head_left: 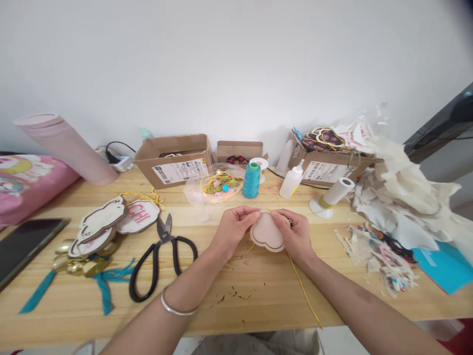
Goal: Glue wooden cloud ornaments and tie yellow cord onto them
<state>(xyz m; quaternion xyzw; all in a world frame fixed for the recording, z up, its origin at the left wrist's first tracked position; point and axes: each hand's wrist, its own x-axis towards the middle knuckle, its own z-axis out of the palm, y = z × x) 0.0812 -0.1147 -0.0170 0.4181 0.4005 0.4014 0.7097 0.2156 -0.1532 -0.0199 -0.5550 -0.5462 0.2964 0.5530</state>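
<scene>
Both my hands hold a pale cloud-shaped wooden tag (266,231) just above the wooden table (236,291). My left hand (232,230) pinches its upper left edge with closed fingers. My right hand (293,232) grips its right side, fingers curled over the top. A yellow cord (303,291) trails from under the tag toward the table's front edge. A silver bangle (173,306) sits on my left wrist.
Black scissors (159,259) lie left of my hands, beside finished tags (111,222) with teal tassels. Behind stand a teal thread spool (252,180), a glue bottle (291,180), a white roll (334,195) and cardboard boxes (173,160). Paper scraps (377,251) lie right; a tablet (22,244) left.
</scene>
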